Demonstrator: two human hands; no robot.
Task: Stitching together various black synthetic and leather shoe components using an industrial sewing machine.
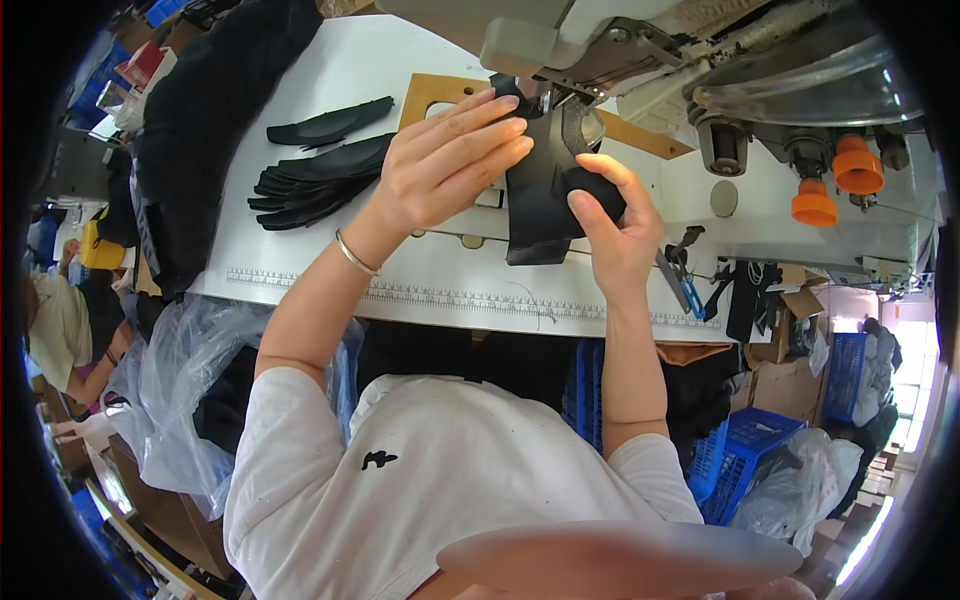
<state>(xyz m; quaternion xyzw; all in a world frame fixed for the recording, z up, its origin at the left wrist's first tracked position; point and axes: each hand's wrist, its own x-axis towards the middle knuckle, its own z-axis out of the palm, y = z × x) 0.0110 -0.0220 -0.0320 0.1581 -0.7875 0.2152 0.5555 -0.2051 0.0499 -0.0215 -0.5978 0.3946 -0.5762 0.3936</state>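
Note:
A black, leather-like piece [535, 215] lies under the head of a sewing machine [575, 60], its lower end hanging toward me. My left hand [440, 160] rests over its left side, fingers stretched out and side by side, fingertips touching the piece close to the needle area. The left thumb is hidden. With thumb and forefinger, my right hand [620, 215] grips the curved right part of the piece, which bulges between them. Left of my left hand lie several curved black pieces [315, 185] in a fanned stack, with a single one [330, 122] just behind.
A printed ruler [450, 297] runs along the front edge of the white table [400, 265]. Blue-handled snips [685, 285] lie at the right. Orange knobs [812, 203] hang near the machine. Dark cloth [220, 110] covers the left side. Blue crates [750, 450] stand below. Another person [75, 330] sits far left.

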